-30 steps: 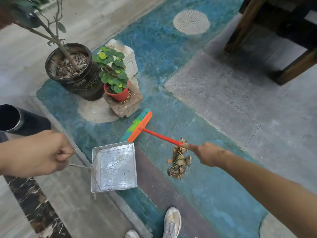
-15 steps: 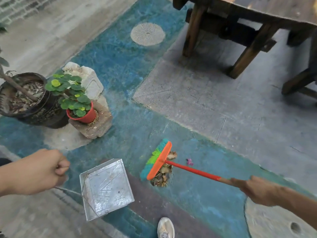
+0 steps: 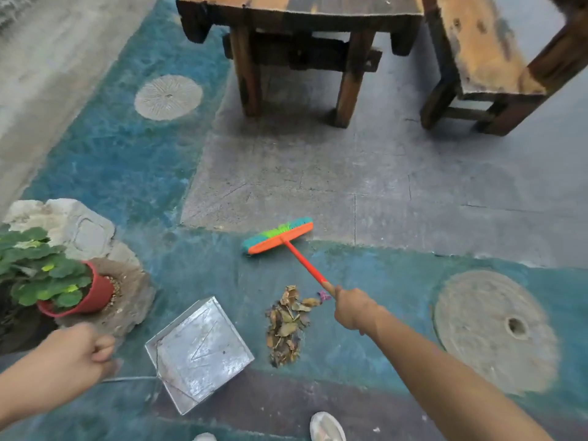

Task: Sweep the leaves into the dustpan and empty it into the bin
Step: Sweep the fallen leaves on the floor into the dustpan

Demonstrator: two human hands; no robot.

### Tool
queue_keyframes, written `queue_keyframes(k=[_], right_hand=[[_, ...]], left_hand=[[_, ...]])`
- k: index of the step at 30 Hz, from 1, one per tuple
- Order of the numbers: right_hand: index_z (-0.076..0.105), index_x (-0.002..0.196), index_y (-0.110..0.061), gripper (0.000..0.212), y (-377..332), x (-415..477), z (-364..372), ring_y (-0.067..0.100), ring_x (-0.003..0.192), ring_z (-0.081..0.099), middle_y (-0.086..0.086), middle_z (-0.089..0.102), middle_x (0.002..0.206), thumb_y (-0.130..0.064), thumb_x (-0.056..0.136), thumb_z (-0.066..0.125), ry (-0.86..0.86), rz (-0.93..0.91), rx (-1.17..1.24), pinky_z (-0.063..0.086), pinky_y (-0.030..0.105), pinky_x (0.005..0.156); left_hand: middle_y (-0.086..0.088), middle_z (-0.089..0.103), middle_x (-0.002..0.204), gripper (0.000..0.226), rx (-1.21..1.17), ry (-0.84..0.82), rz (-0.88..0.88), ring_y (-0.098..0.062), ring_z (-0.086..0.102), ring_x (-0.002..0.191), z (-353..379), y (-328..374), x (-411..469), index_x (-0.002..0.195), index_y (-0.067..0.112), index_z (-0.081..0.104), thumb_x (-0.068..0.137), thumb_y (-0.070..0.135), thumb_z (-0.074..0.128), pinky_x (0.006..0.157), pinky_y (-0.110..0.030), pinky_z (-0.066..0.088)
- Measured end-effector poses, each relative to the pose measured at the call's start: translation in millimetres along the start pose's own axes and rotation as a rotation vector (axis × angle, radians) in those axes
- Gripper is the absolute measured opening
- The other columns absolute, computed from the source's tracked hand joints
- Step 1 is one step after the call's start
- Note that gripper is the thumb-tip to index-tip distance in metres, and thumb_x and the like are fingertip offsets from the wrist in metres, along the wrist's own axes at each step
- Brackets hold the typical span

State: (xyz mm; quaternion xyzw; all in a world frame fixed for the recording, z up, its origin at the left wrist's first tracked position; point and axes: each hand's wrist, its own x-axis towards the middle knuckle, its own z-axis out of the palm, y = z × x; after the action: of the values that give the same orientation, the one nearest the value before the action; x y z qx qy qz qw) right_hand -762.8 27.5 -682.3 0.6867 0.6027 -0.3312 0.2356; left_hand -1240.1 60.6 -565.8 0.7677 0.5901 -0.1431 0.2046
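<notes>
A small pile of dry brown leaves [image 3: 286, 324] lies on the teal floor, just right of a square metal dustpan [image 3: 200, 353]. My left hand [image 3: 71, 354] is closed on the dustpan's thin wire handle at the lower left. The broom [image 3: 278, 235], with an orange head and green-blue bristles, rests on the floor beyond the leaves. My right hand [image 3: 354, 308] grips its red handle right beside the pile. A tiny pink scrap [image 3: 324, 295] lies by that hand. No bin is in view.
A red pot with a green plant [image 3: 47, 281] sits on a stone at the left, by a pale rock [image 3: 73, 224]. Wooden table legs [image 3: 348, 90] and a bench [image 3: 477, 58] stand at the back. A round stone disc [image 3: 496, 329] lies at right. My shoe [image 3: 327, 426] is at the bottom edge.
The broom head has swung away from the leaves, to beyond them and further right. My right hand has come in close to the pile. The view has shifted, and the dustpan stays beside the leaves.
</notes>
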Motion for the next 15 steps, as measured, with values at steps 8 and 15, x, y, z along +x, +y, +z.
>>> queue_keyframes(k=[8, 15], right_hand=[[0.031, 0.147, -0.021, 0.060, -38.6, -111.3, 116.4, 0.037, 0.106, 0.063, 0.015, 0.067, 0.116, -0.012, 0.088, 0.038, -0.068, 0.203, 0.297, 0.047, 0.040, 0.083], [0.061, 0.111, -0.023, 0.029, -81.5, -188.3, 159.8, 0.034, 0.101, 0.064, 0.005, 0.072, 0.094, -0.036, 0.093, 0.043, 0.075, 0.390, 0.704, 0.044, 0.030, 0.073]], left_hand=[[-0.002, 0.034, 0.042, 0.041, -0.033, -0.062, 0.123, -0.017, 0.028, 0.045, -15.1, 23.7, 10.0, 0.068, 0.024, 0.041, 0.066, 0.030, 0.081, 0.047, -0.014, 0.029], [-0.002, 0.031, 0.046, 0.037, -0.062, -0.140, 0.258, -0.021, 0.025, 0.055, -8.6, 12.8, 19.0, 0.066, 0.020, 0.038, 0.073, 0.029, 0.073, 0.053, -0.024, 0.038]])
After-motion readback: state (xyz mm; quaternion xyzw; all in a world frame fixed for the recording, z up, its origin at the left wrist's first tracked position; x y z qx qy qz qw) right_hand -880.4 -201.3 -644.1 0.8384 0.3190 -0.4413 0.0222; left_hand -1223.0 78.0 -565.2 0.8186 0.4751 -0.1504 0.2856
